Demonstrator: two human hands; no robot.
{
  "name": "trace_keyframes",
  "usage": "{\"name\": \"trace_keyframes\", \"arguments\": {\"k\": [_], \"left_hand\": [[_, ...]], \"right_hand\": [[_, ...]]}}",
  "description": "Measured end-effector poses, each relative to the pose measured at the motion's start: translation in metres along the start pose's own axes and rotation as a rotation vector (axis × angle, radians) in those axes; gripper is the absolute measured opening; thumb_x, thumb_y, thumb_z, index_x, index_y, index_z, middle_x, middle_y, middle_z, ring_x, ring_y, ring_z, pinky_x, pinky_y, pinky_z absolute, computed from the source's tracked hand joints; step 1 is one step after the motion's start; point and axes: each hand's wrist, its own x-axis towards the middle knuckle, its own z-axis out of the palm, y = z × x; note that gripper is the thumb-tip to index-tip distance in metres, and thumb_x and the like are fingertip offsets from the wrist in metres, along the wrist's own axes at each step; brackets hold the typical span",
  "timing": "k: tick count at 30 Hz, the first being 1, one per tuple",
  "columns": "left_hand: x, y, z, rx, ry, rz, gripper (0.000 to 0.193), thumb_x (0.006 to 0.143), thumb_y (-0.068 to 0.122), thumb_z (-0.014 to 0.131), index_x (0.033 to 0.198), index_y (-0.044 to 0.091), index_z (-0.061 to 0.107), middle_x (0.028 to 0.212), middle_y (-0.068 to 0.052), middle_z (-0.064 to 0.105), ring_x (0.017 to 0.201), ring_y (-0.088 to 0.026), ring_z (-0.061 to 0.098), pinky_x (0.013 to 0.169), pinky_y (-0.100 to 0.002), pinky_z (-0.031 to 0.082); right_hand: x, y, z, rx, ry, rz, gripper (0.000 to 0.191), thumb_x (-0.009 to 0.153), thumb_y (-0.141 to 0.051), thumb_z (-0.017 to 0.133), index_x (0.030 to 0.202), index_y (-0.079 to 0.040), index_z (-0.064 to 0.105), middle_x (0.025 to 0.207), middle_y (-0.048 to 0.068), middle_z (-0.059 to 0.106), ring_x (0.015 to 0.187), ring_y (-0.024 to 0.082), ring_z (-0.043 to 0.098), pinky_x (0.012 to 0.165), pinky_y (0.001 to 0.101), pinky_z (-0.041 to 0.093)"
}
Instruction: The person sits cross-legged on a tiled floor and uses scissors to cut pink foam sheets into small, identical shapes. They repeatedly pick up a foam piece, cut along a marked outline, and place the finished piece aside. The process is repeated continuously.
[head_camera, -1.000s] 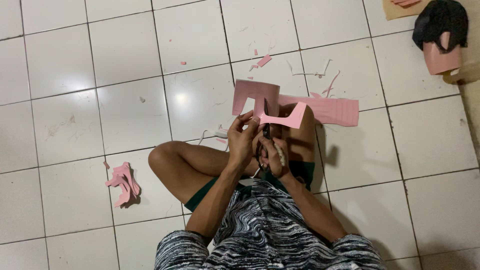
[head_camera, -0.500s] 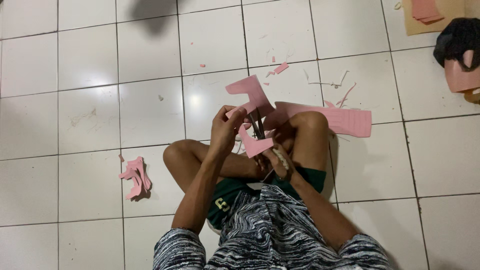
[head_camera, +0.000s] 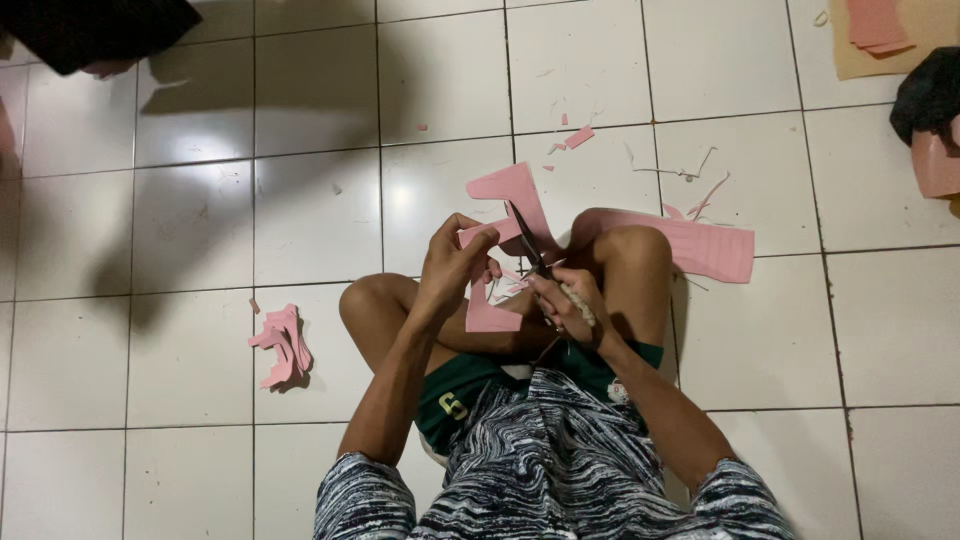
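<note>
On the white tiled floor (head_camera: 200, 230) a person sits cross-legged, knees up. Across the right knee lies a long pink sheet (head_camera: 715, 248). Between the knees, the left hand (head_camera: 452, 270) is clamped on a pink cut-out piece (head_camera: 505, 195), holding it up off the floor. Just beside it, the right hand (head_camera: 565, 305) is closed around the handles of a pair of scissors (head_camera: 530, 240), whose blades lie against the piece. Left of the legs sits a crumpled heap of pink offcuts (head_camera: 283, 343). Small pink scraps (head_camera: 578, 137) lie farther out.
</note>
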Motion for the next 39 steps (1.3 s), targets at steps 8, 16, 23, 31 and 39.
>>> {"name": "trace_keyframes", "arguments": {"k": [8, 16, 23, 31, 39], "left_hand": [[-0.003, 0.02, -0.006, 0.169, 0.038, 0.001, 0.018, 0.094, 0.012, 0.07, 0.099, -0.001, 0.058, 0.087, -0.012, 0.071, 0.057, -0.015, 0.067, 0.044, -0.025, 0.049], [-0.014, 0.039, 0.011, 0.414, -0.029, 0.058, 0.024, 0.094, 0.021, 0.071, 0.102, 0.001, 0.062, 0.087, -0.009, 0.075, 0.057, -0.012, 0.069, 0.041, -0.023, 0.05], [-0.019, 0.048, 0.026, 0.424, -0.035, 0.038, 0.026, 0.095, 0.022, 0.074, 0.099, -0.001, 0.063, 0.085, -0.01, 0.075, 0.057, -0.012, 0.07, 0.04, -0.024, 0.049], [-0.014, 0.027, 0.014, 0.261, -0.142, 0.045, 0.021, 0.098, 0.019, 0.07, 0.105, 0.001, 0.062, 0.088, -0.009, 0.073, 0.062, -0.012, 0.069, 0.049, -0.025, 0.053], [-0.016, -0.033, 0.056, -0.203, -0.022, -0.09, 0.02, 0.1, 0.02, 0.069, 0.103, 0.004, 0.056, 0.092, -0.003, 0.069, 0.079, -0.009, 0.066, 0.064, -0.025, 0.059]], "right_hand": [[0.0, 0.004, -0.011, -0.134, 0.003, -0.069, 0.033, 0.101, -0.03, 0.067, 0.089, 0.001, 0.069, 0.059, -0.003, 0.053, 0.05, 0.005, 0.046, 0.045, 0.0244, 0.034], [-0.007, -0.033, -0.011, -0.396, -0.092, -0.163, 0.033, 0.098, -0.033, 0.066, 0.114, -0.004, 0.072, 0.068, 0.0, 0.065, 0.063, 0.006, 0.061, 0.059, 0.0232, 0.05], [-0.01, -0.045, -0.015, -0.437, -0.113, -0.331, 0.033, 0.102, -0.032, 0.066, 0.115, -0.002, 0.072, 0.081, 0.001, 0.071, 0.071, 0.005, 0.062, 0.063, 0.0238, 0.05], [-0.014, -0.015, -0.025, -0.05, -0.159, 0.039, 0.038, 0.104, -0.037, 0.061, 0.1, 0.0, 0.07, 0.068, 0.002, 0.055, 0.051, 0.006, 0.047, 0.045, 0.0228, 0.038], [0.01, 0.029, 0.006, 0.858, 0.069, -0.189, 0.039, 0.114, -0.042, 0.052, 0.108, -0.004, 0.057, 0.074, 0.003, 0.061, 0.053, 0.01, 0.056, 0.044, 0.0228, 0.044]]}}
